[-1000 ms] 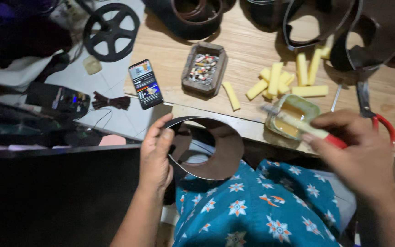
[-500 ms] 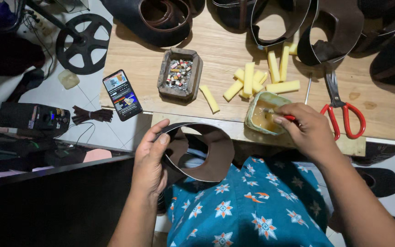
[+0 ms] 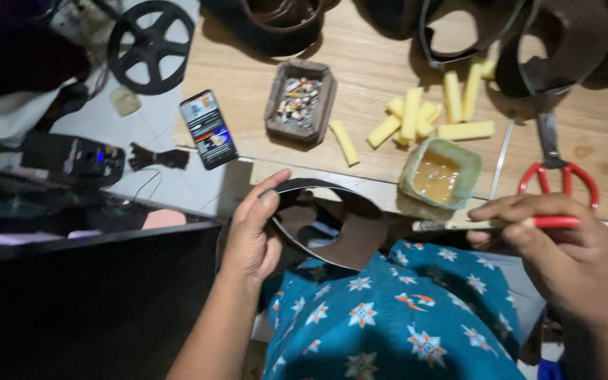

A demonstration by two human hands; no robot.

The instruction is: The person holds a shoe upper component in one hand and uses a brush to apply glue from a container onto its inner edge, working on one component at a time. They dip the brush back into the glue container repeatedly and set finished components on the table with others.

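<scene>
My left hand [image 3: 253, 231] grips the edge of a dark curved shoe-upper piece [image 3: 350, 236] held over my lap, thumb on its rim. My right hand [image 3: 564, 250] holds a brush with a red handle [image 3: 556, 222]; its glue-coated bristle end [image 3: 432, 226] points left, just below a square pale green tub of amber glue [image 3: 439, 176]. The brush tip is near the dark piece's right side but apart from it.
On the wooden board [image 3: 374, 77] lie yellow foam strips [image 3: 416, 119], red-handled scissors [image 3: 554, 169], a small tray of bits [image 3: 299, 102] and more dark uppers [image 3: 529, 56]. A phone [image 3: 207, 128] and a black reel [image 3: 150, 46] lie at left. Blue patterned cloth [image 3: 395, 317] covers my lap.
My right hand lifted the brush out of the glue tub and drew it back toward my lap. My left hand still holds the dark piece in place.
</scene>
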